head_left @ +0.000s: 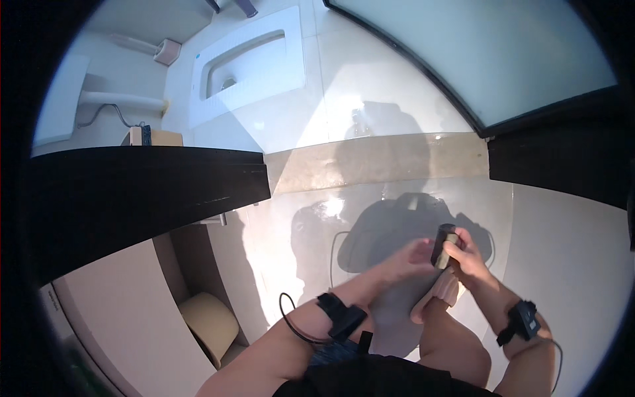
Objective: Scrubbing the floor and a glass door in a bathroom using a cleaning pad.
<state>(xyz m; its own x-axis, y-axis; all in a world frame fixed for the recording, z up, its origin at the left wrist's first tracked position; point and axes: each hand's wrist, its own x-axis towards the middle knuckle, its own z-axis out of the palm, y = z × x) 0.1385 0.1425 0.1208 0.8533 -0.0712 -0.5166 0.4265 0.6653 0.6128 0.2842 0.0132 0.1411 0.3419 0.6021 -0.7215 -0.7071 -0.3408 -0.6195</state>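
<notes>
My right hand [468,255] is closed around a short object [443,246], dark on one side and beige along the other; its exact kind does not show. The object points upward, with my thumb across the beige part. My left hand [413,257] is just to the left of it, smeared by motion. Whether its fingers touch the object, and how they are bent, I cannot tell. Below the hands, a foot in a pink slipper [444,291] rests on the pale tiled floor.
A raised stone threshold [377,159] crosses the floor ahead. Beyond lies a white squat toilet [248,69]. Dark door frames [152,192] stand at left and right [555,155], with a frosted glass panel [489,59] at upper right. A beige stool or bin [210,324] is lower left.
</notes>
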